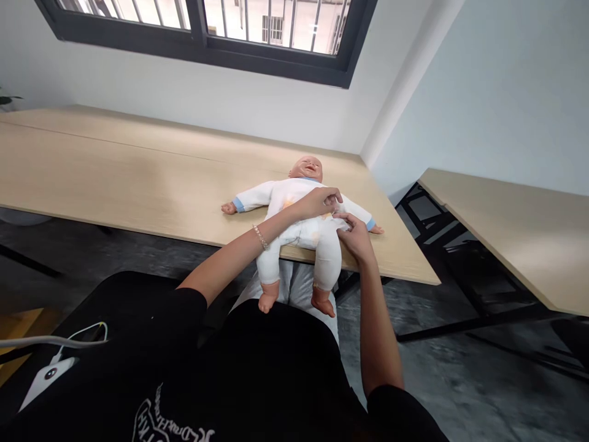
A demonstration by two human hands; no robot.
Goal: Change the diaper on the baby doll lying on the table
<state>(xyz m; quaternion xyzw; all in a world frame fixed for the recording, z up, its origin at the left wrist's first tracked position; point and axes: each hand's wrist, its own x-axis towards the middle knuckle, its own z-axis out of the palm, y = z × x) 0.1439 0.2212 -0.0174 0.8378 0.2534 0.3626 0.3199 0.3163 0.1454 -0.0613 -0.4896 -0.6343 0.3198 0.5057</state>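
Observation:
A baby doll (pixel 301 188) in a white suit with blue cuffs lies on its back, its legs hanging over the table's front edge. What looks like a white diaper (pixel 301 232) is wrapped around its hips. My left hand (pixel 323 201) reaches across the doll's belly, fingers curled at the waist on the right side of the view; whatever they grip is hidden. Just below it, my right hand (pixel 355 236) pinches a white edge of the diaper beside the hip. Both hands are close together but appear apart.
The doll lies near the right end of a long wooden table (pixel 138 178) under a window (pixel 197 37). A second table (pixel 515 227) stands to the right, across a gap. At lower left, a white device (pixel 48 380) with a cable lies beside me.

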